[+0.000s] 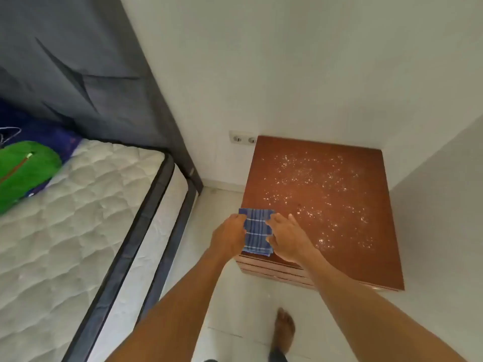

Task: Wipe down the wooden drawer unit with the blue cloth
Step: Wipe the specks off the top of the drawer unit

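The wooden drawer unit [324, 231] stands in the corner of two white walls, its brown top speckled with white flecks across the middle. A blue checked cloth [257, 232] lies folded on the unit's near left corner. My left hand [228, 235] grips the cloth's left edge with closed fingers. My right hand [287, 237] holds the cloth's right edge, fingers resting on the wood beside it. Drawer fronts [271, 271] show below the top's front edge.
A bed with a white quilted mattress [78, 218] and dark frame runs along the left. A green and blue bundle [23, 171] lies on it. A double wall socket [243, 138] sits left of the unit. My bare foot [283, 329] stands on the white tiled floor.
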